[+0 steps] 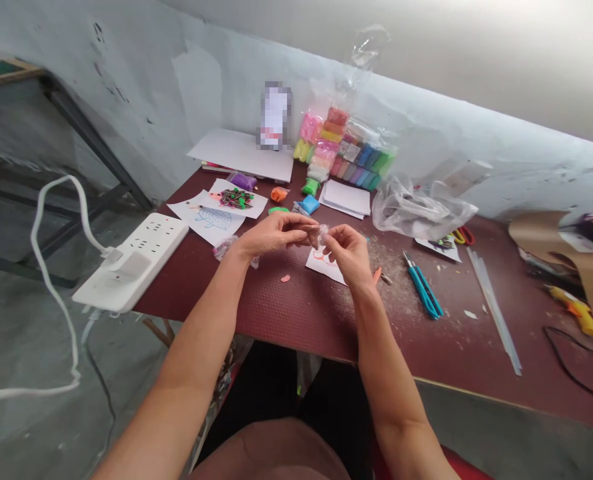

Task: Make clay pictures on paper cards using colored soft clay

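My left hand [276, 235] and my right hand [349, 252] meet over the middle of the table. Both pinch a small, crumpled, clear plastic wrapper [322, 233]; what it contains, if anything, I cannot make out. Under my right hand lies a white paper with an orange drawing [326, 265], partly covered. A pink scrap of clay [285, 279] rests in front of my hands. Just beyond them are a blue clay lump [309, 204] and an orange clay lump [278, 194]. By my left wrist sits a crinkled clear bag [225, 249].
A white power strip [135, 261] overlaps the table's left edge. Wrapped coloured clay packs [344, 160] lean at the back beside a pixelated phone [274, 117]. To the right lie a teal-handled cutter [423, 285], a clear strip [494, 311] and a yellow glue gun [575, 311] with its cord.
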### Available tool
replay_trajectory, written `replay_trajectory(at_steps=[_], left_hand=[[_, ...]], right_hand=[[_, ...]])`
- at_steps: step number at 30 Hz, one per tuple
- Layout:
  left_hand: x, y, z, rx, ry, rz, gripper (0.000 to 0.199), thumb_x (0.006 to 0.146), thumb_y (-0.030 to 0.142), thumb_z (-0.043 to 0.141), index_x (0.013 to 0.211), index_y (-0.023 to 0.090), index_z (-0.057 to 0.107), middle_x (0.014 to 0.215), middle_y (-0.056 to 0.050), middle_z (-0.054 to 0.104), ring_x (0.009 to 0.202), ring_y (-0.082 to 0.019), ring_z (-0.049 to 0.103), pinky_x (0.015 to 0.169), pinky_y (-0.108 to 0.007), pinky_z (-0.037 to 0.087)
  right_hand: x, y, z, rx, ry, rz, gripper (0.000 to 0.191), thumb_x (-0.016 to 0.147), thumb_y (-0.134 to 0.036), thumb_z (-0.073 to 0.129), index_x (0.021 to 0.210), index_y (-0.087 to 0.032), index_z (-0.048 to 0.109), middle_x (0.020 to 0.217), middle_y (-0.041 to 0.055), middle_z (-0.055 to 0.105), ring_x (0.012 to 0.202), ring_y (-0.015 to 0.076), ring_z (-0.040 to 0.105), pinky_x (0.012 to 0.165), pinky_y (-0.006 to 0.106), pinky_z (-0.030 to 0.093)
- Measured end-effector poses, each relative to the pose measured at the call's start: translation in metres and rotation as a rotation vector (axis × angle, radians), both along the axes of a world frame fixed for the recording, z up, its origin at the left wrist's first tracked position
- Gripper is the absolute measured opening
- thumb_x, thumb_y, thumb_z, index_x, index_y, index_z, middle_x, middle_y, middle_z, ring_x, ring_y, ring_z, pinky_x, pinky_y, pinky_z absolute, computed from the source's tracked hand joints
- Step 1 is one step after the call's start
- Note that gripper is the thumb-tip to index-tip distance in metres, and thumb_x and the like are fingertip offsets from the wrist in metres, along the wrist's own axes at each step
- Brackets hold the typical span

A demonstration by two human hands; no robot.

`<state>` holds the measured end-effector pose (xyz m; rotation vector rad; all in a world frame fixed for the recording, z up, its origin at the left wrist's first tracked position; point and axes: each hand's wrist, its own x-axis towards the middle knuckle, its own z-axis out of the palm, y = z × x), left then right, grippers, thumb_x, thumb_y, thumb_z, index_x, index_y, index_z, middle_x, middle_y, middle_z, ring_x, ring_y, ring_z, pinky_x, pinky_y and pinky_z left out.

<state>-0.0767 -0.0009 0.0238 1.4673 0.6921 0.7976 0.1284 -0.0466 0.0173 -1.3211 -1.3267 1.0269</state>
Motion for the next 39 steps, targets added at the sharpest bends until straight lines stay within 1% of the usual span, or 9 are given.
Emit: replay_trajectory(at_steps=[4, 11, 16, 20, 24, 27, 30, 35, 39], left_hand=[[0.000, 0.000, -0.001, -0.036, -0.038, 0.014, 0.036, 0.083, 0.028, 0.080, 0.115, 0.014, 0.076, 0.105, -0.011, 0.080, 0.082, -0.017, 0.074, 0.059, -0.022, 0.050], [0.004, 0.001, -0.002, -0.038, 0.052, -0.008, 0.028, 0.088, 0.037, 0.079, 0.103, 0.014, 0.075, 0.079, -0.005, 0.074, 0.064, -0.013, 0.067, 0.049, -0.022, 0.050], [0.007, -0.001, -0.003, 0.023, 0.173, -0.036, 0.022, 0.092, 0.036, 0.072, 0.085, 0.015, 0.073, 0.070, -0.003, 0.068, 0.057, -0.013, 0.065, 0.045, -0.022, 0.045], [0.015, -0.006, -0.005, 0.017, 0.130, 0.026, 0.011, 0.091, 0.028, 0.068, 0.092, 0.017, 0.068, 0.072, -0.001, 0.068, 0.054, -0.011, 0.060, 0.049, -0.023, 0.046], [0.020, -0.010, -0.005, 0.060, 0.090, 0.120, 0.016, 0.086, 0.026, 0.072, 0.081, 0.019, 0.058, 0.069, 0.001, 0.065, 0.056, -0.010, 0.058, 0.051, -0.021, 0.045], [0.022, -0.012, -0.003, 0.110, 0.051, 0.168, 0.021, 0.086, 0.027, 0.072, 0.076, 0.019, 0.055, 0.071, 0.000, 0.065, 0.064, -0.012, 0.062, 0.058, -0.023, 0.049], [0.025, -0.013, -0.001, 0.107, -0.019, 0.207, 0.023, 0.089, 0.031, 0.070, 0.077, 0.020, 0.054, 0.068, 0.001, 0.063, 0.063, -0.013, 0.063, 0.062, -0.026, 0.052], [0.024, -0.011, 0.000, 0.138, -0.074, 0.171, 0.032, 0.098, 0.043, 0.063, 0.079, 0.019, 0.054, 0.072, -0.001, 0.064, 0.062, -0.011, 0.057, 0.060, -0.026, 0.047], [0.016, -0.008, 0.002, 0.105, -0.073, 0.071, 0.019, 0.092, 0.035, 0.070, 0.098, 0.017, 0.066, 0.090, -0.004, 0.072, 0.072, -0.013, 0.064, 0.068, -0.027, 0.054]], right_hand=[[0.001, -0.001, -0.004, 0.117, -0.058, -0.093, 0.032, 0.077, -0.050, 0.076, 0.077, -0.024, 0.056, 0.064, -0.0050, 0.056, 0.055, 0.0100, 0.049, 0.051, 0.024, 0.042], [0.008, -0.008, -0.001, 0.032, -0.080, 0.036, 0.044, 0.074, -0.057, 0.084, 0.099, -0.021, 0.081, 0.104, 0.0070, 0.076, 0.065, 0.0127, 0.063, 0.057, 0.027, 0.053], [0.016, -0.013, 0.003, -0.036, -0.131, 0.126, 0.042, 0.075, -0.054, 0.086, 0.102, -0.022, 0.085, 0.140, 0.0134, 0.067, 0.068, 0.0116, 0.071, 0.064, 0.029, 0.060], [0.019, -0.015, 0.006, -0.070, -0.160, 0.146, 0.036, 0.077, -0.047, 0.086, 0.102, -0.021, 0.084, 0.150, 0.0167, 0.061, 0.066, 0.0119, 0.072, 0.061, 0.029, 0.059], [0.017, -0.018, 0.007, -0.055, -0.242, 0.132, 0.027, 0.079, -0.039, 0.084, 0.099, -0.021, 0.084, 0.143, 0.0155, 0.068, 0.069, 0.0127, 0.073, 0.064, 0.029, 0.059], [0.009, -0.021, 0.008, -0.058, -0.221, 0.129, 0.031, 0.082, -0.044, 0.082, 0.102, -0.021, 0.084, 0.112, 0.0110, 0.079, 0.068, 0.0153, 0.072, 0.062, 0.028, 0.058], [-0.001, -0.022, 0.009, -0.060, -0.084, 0.151, 0.038, 0.082, -0.054, 0.082, 0.099, -0.021, 0.084, 0.091, 0.0062, 0.079, 0.067, 0.0176, 0.071, 0.062, 0.030, 0.060], [-0.006, -0.017, 0.007, -0.048, 0.049, 0.088, 0.045, 0.076, -0.060, 0.086, 0.096, -0.020, 0.083, 0.090, 0.0050, 0.079, 0.066, 0.0165, 0.072, 0.064, 0.031, 0.063], [0.002, -0.012, 0.006, -0.033, 0.039, 0.032, 0.048, 0.072, -0.057, 0.089, 0.103, -0.022, 0.084, 0.091, 0.0039, 0.079, 0.068, 0.0173, 0.072, 0.065, 0.032, 0.063]])
